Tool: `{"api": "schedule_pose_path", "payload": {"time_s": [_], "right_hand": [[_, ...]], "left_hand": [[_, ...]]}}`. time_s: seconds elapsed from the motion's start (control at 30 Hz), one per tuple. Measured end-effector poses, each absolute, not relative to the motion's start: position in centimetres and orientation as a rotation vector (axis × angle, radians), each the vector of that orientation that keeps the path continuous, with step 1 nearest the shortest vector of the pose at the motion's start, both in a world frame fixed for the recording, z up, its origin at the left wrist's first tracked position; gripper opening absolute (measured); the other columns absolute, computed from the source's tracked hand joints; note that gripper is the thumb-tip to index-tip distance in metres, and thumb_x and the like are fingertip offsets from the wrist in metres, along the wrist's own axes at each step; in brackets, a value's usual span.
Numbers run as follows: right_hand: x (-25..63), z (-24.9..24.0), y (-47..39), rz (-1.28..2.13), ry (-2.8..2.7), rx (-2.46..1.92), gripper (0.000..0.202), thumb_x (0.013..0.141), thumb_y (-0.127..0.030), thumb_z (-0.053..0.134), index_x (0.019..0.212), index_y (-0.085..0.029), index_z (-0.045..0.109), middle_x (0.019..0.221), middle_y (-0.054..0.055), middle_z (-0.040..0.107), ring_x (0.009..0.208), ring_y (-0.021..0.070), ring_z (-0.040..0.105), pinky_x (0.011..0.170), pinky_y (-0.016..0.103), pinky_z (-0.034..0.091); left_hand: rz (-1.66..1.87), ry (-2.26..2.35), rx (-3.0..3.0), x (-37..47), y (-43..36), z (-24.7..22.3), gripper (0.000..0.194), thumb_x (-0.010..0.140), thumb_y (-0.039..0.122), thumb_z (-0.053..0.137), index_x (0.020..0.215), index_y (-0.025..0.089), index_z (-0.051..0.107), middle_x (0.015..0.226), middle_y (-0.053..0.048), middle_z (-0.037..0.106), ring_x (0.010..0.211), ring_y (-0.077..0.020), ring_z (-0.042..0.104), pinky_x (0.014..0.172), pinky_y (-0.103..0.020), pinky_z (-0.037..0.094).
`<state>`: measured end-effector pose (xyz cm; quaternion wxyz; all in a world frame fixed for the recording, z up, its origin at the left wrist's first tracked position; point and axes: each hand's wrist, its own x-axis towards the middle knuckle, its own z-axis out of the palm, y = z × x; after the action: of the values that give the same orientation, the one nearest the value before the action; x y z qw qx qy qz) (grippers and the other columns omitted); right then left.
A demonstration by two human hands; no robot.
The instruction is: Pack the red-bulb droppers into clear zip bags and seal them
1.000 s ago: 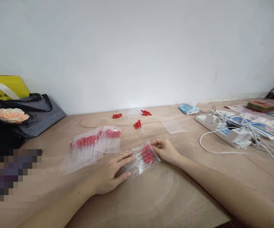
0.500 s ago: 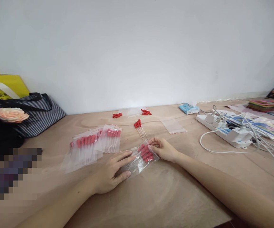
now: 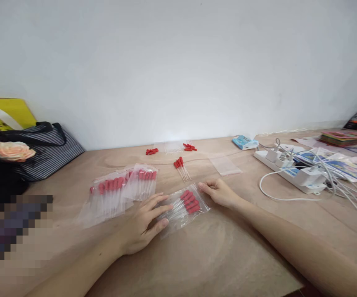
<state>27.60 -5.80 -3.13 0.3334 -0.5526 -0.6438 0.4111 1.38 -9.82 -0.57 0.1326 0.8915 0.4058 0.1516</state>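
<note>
A clear zip bag [image 3: 183, 208] holding several red-tipped droppers lies tilted on the wooden table. My left hand [image 3: 145, 225] rests on its left end with the fingers spread. At the bag's upper right corner is my right hand [image 3: 215, 192], thumb and fingers pressed together; whether a bit of the bag edge is between them is too small to tell. Filled bags [image 3: 112, 192] overlap to the left, with another filled bag [image 3: 144, 179] on their right side. Beyond the hands lie a few loose red-tipped droppers [image 3: 182, 169] and a flat clear bag [image 3: 224, 164].
Small red pieces lie in two piles [image 3: 152, 152] [image 3: 190, 147] near the wall. A blue packet [image 3: 244, 142], a white power strip [image 3: 289, 171] with cables and a stack of cards [image 3: 342, 138] are on the right. A striped bag [image 3: 51, 146] stands left.
My right hand has drawn slightly right, off the red tips, which now show more fully in a neat row. My left hand stays on the bag. The view has shifted slightly.
</note>
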Motion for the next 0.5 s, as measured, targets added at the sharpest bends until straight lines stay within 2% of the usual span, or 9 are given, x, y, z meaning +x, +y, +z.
{"api": "schedule_pose_path", "payload": {"time_s": [0.1,0.17,0.33,0.43,0.5], "right_hand": [[27.8,-3.1,-5.9,1.151,-1.775,-1.412,0.043,0.067,-0.057,0.055,0.062,-0.014,0.056,0.051,-0.003,0.051,0.047,0.0071,0.043,0.044,0.019,0.031],[27.4,-3.3,-6.1,1.206,-1.798,-1.392,0.040,0.061,-0.054,0.062,0.064,-0.014,0.056,0.054,-0.002,0.054,0.049,0.0076,0.045,0.045,0.019,0.032],[26.3,-4.1,-6.4,1.204,-1.637,-1.335,0.032,0.060,-0.040,0.068,0.070,-0.016,0.050,0.060,-0.003,0.054,0.051,0.0069,0.046,0.047,0.018,0.034],[26.1,-4.1,-6.4,1.240,-1.615,-1.240,0.030,0.062,-0.039,0.066,0.070,-0.017,0.048,0.056,-0.005,0.050,0.048,0.0059,0.042,0.045,0.018,0.032],[26.0,-4.1,-6.3,1.234,-1.617,-1.160,0.029,0.063,-0.038,0.066,0.069,-0.017,0.047,0.055,-0.006,0.048,0.048,0.0054,0.041,0.046,0.019,0.031]], "left_hand": [[0.503,1.199,2.477,2.3,-8.8,-0.3,0.033,0.085,0.037,0.040,0.114,0.026,0.051,0.125,-0.004,0.046,0.112,-0.0223,0.045,0.095,-0.040,0.036],[0.533,1.187,2.400,3.3,-7.6,-0.1,0.034,0.082,0.037,0.045,0.113,0.022,0.049,0.119,-0.006,0.049,0.107,-0.0215,0.048,0.093,-0.037,0.038],[0.500,1.183,2.084,6.5,-3.8,-0.3,0.061,0.066,0.036,0.064,0.118,0.017,0.040,0.110,-0.010,0.050,0.097,-0.0210,0.051,0.081,-0.034,0.043],[0.381,1.158,1.912,7.9,-2.0,-0.1,0.073,0.051,0.032,0.074,0.114,0.015,0.040,0.095,-0.006,0.054,0.079,-0.0173,0.054,0.068,-0.030,0.044],[0.267,1.142,1.839,8.6,-1.5,0.3,0.067,0.046,0.032,0.076,0.103,0.014,0.047,0.077,0.001,0.053,0.067,-0.0146,0.053,0.059,-0.026,0.041]]}}
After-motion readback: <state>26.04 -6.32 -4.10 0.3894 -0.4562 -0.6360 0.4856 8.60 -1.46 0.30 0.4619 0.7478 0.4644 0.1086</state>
